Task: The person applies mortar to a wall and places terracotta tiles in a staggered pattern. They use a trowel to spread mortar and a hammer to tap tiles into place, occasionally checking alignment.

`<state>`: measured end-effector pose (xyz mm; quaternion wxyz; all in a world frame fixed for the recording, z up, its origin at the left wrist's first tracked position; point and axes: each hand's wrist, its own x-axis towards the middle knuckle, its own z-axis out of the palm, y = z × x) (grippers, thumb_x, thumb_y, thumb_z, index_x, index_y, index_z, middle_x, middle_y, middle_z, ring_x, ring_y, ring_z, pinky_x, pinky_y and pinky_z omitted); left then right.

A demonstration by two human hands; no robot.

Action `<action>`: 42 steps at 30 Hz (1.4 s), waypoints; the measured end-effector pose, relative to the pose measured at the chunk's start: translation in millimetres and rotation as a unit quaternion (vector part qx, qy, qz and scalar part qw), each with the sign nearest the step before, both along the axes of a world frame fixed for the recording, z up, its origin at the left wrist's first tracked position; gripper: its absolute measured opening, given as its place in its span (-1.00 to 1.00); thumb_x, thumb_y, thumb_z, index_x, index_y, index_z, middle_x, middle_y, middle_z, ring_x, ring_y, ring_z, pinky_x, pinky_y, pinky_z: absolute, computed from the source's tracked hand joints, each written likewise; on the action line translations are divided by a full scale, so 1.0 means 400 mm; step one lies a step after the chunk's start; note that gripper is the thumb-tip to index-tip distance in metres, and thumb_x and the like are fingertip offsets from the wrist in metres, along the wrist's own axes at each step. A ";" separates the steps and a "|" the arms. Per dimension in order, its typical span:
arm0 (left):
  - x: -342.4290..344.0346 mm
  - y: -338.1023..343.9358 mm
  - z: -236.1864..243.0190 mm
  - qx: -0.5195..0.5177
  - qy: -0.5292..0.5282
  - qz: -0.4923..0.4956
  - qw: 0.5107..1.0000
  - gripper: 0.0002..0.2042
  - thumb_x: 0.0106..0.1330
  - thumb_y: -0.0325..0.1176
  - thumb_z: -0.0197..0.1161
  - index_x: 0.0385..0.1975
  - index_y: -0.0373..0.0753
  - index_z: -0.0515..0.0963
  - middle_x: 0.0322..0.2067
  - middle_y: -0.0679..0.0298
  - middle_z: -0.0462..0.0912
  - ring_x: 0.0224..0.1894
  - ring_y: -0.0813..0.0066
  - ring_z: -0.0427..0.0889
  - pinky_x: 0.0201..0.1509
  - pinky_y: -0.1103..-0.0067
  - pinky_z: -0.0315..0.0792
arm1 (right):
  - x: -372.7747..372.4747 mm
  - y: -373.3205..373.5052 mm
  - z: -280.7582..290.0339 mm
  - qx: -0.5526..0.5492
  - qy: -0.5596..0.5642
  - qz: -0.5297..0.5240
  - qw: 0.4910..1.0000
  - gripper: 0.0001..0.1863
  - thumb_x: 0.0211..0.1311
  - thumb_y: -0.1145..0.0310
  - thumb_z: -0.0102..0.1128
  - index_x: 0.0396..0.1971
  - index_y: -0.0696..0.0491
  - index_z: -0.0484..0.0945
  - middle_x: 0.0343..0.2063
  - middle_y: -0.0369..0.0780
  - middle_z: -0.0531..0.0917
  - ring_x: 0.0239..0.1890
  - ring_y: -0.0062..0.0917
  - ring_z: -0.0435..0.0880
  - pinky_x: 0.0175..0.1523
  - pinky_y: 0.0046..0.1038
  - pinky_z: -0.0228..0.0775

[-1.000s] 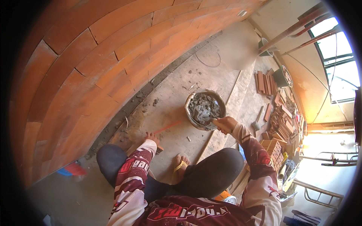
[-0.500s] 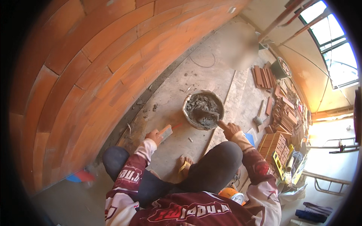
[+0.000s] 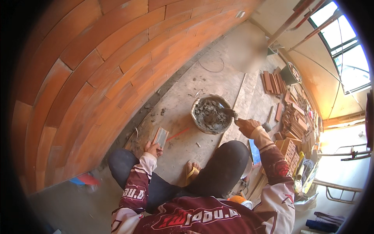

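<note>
The right grip (image 3: 248, 127) is wrapped round the handle of a trowel (image 3: 228, 112), its fingers hiding most of that handle. Taking the bucket (image 3: 193, 119) as the clock's centre, with twelve at the top of the view, this grip sits at about four o'clock, just outside the rim. The trowel's dark blade reaches over the rim at three o'clock, above the grey mortar (image 3: 207, 113); whether it touches the mortar is hard to tell.

The left grip (image 3: 153, 149), at eight o'clock, pinches the near end of a small brick piece (image 3: 161, 137), whose upper face looks grey. A thin red strip (image 3: 179, 133) lies on the floor (image 3: 185, 150) between brick piece and bucket.

A mallet (image 3: 267, 126) lies between three and four o'clock, beyond the right grip; brick strips (image 3: 272, 82) lie at two. The brick wall (image 3: 128, 58) rises at ten.
</note>
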<state>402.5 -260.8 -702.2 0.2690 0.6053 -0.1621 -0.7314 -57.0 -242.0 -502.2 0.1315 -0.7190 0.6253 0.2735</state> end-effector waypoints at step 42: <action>-0.012 -0.024 -0.018 -0.150 -0.094 0.006 0.984 -0.86 0.11 -0.41 0.25 -0.42 -0.35 0.54 -0.55 0.27 0.59 -0.58 0.57 0.56 -0.62 0.62 0.40 | 0.241 -0.136 0.058 0.054 0.070 0.159 0.983 -0.69 0.15 0.39 0.01 -0.10 -0.19 0.52 -0.44 -0.23 0.68 -0.33 -0.28 0.70 -0.24 -0.22 0.53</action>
